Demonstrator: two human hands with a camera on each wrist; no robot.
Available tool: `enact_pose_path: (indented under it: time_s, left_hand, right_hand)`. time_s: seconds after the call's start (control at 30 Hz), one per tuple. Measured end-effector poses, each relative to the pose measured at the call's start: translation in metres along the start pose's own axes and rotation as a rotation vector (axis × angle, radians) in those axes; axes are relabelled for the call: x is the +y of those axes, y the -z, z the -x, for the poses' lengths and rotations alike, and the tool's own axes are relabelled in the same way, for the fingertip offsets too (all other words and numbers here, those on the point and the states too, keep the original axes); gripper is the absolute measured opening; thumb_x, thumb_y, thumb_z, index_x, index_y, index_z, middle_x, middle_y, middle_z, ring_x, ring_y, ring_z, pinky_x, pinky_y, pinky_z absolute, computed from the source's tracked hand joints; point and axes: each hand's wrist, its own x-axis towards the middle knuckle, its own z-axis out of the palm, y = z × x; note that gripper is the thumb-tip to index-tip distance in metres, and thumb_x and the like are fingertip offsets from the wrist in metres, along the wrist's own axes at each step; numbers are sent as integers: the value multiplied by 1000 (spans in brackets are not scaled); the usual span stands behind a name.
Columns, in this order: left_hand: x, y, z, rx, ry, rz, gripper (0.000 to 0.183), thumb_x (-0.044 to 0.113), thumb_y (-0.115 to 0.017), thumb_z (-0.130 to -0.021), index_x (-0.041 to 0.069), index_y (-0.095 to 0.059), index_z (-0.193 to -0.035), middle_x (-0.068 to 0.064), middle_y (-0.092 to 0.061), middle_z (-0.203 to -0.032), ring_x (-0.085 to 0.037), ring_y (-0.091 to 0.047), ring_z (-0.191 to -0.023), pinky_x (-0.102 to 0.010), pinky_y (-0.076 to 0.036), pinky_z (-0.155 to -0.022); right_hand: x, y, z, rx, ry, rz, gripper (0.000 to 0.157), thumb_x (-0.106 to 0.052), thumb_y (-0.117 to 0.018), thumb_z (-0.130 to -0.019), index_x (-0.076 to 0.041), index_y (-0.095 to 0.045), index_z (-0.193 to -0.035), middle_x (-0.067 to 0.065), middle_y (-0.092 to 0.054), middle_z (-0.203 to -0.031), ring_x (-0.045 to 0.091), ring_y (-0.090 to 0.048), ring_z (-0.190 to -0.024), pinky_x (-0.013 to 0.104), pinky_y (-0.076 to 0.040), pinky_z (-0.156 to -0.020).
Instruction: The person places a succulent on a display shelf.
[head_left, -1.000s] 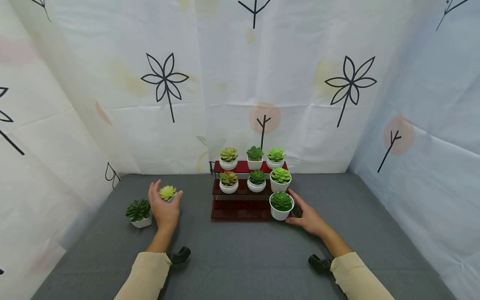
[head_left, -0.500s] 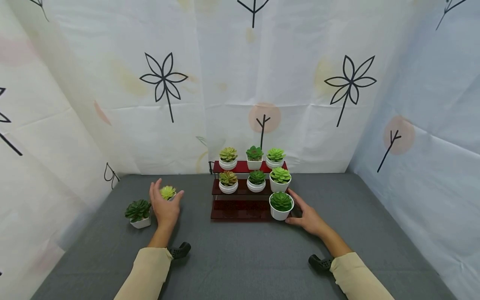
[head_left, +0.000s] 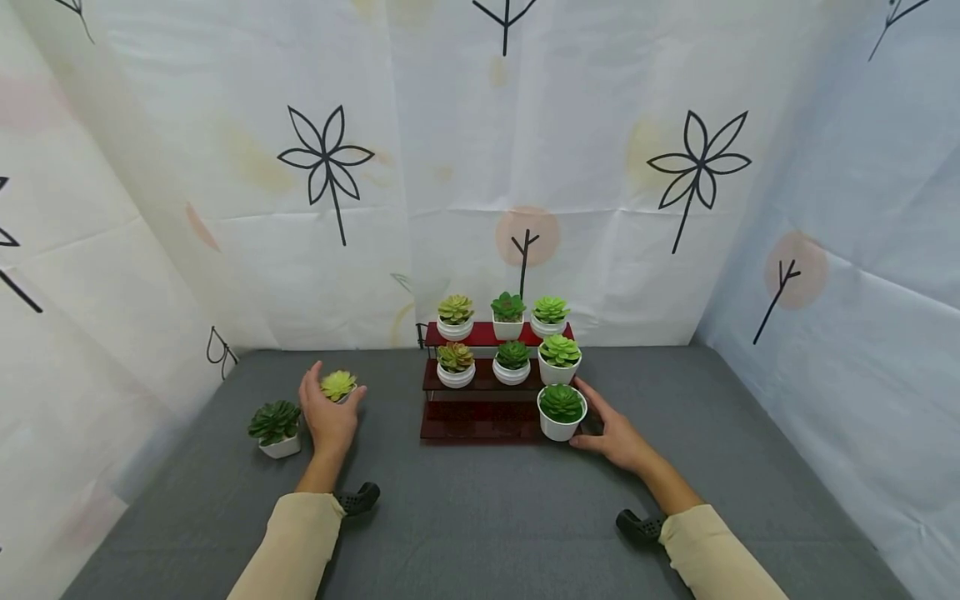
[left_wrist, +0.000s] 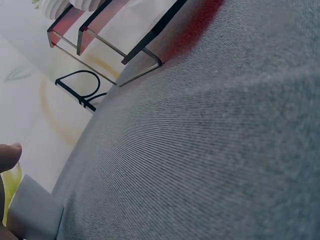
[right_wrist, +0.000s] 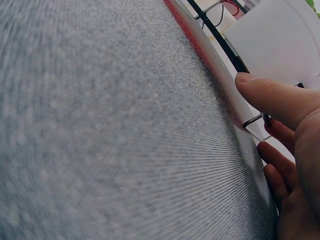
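Observation:
At left in the head view, my left hand (head_left: 330, 421) curls round a small yellow-green potted succulent (head_left: 339, 385), thumb on the right and fingers on the left. Its white pot (left_wrist: 36, 210) sits at or just above the cloth in the left wrist view; part of the hand is cut off there. My right hand (head_left: 617, 437) holds the right end of a dark red three-tier plant stand (head_left: 480, 423), its thumb (right_wrist: 270, 95) by the front shelf edge. Beside that hand, a green succulent in a round white pot (head_left: 560, 417) occupies the bottom tier's right end.
A dark green succulent (head_left: 276, 427) in a white pot stands just left of my left hand. Several potted succulents fill the stand's upper two tiers, including a reddish one (head_left: 455, 364). Grey cloth (head_left: 480, 525) covers the table; a printed white curtain (head_left: 450, 167) rises behind.
The yellow-green succulent and the fingers of my left hand have shifted very slightly. My right hand keeps its place at the stand. The view has drifted a little.

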Motion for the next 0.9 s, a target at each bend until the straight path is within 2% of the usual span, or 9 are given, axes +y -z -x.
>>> enact_pose_path:
  time_s: [0.33, 0.57, 0.9]
  left_hand:
    - [-6, 0, -1, -6, 71, 30, 82, 8, -78, -81, 5, -33, -149, -26, -38, -141, -42, -38, -127, -57, -29, -103]
    - [-8, 2, 1, -95, 172, 58, 83, 11, -75, -86, 4, -25, -152, -27, -43, -137, -41, -45, -122, -52, -37, -98]
    - [-6, 3, 2, -155, 224, -7, 80, 14, -73, -87, -2, -27, -150, -29, -42, -138, -41, -44, -123, -53, -36, -99]
  right_hand:
    - [-1, 0, 1, 3, 0, 3, 98, -18, -82, -78, -16, -23, -156, 21, -34, -152, 42, -33, -136, 62, -25, -106]
    - [-1, 0, 0, 4, 7, 2, 98, -18, -83, -78, -16, -24, -156, 20, -34, -152, 41, -34, -136, 62, -25, -106]
    - [-1, 1, 1, 4, 8, -6, 98, -17, -83, -78, -15, -23, -156, 20, -34, -152, 42, -34, -136, 61, -25, -106]
